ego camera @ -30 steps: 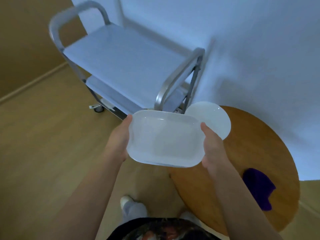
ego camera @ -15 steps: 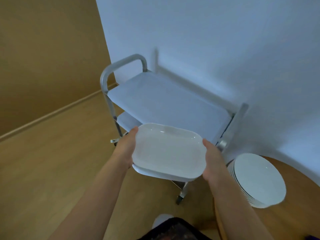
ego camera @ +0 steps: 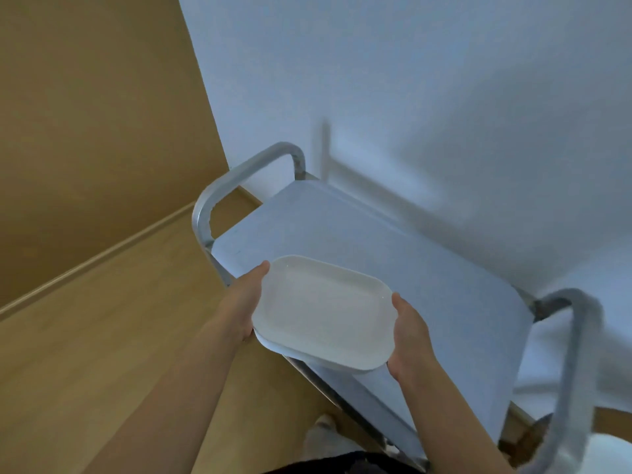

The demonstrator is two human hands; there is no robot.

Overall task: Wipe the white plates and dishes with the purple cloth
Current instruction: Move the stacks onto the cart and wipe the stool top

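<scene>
dish [ego camera: 325,313] between both hands | left hand [ego camera: 244,304] grips left edge | right hand [ego camera: 408,331] grips right edge

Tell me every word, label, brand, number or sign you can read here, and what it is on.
None: no readable text shows anywhere in this view.
The white dish, held by the left hand and the right hand, is plain.
The metal cart shows no label or brand mark.
The wall and the wooden floor bear no signs.
</scene>
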